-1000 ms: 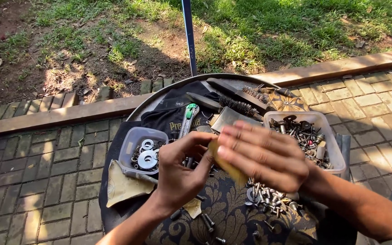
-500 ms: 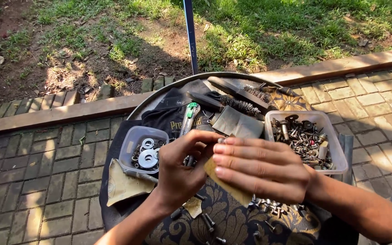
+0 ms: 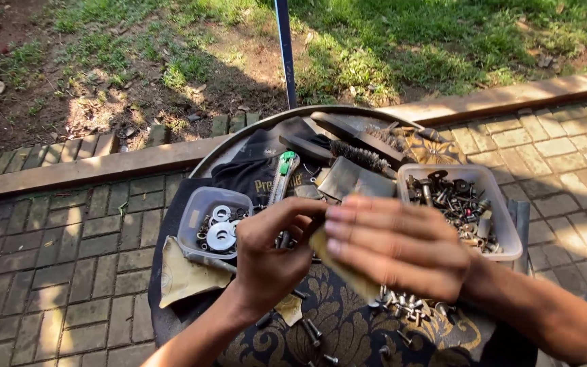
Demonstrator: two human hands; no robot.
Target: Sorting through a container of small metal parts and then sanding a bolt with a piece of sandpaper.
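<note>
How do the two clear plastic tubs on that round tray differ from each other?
The left tub is smaller and holds mostly flat white and silver washers; the right tub is larger and is heaped with dark bolts, screws and mixed metal bits. The left tub sits beside the left hand; the right tub lies behind the right hand. Both are clear, rectangular, lidless tubs standing upright on the round tray.

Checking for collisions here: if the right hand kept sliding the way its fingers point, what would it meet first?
The right hand points leftward, so it would first meet the left hand, already almost touching; beyond that sits the small clear tub of washers. Depth is hard to judge.
</note>
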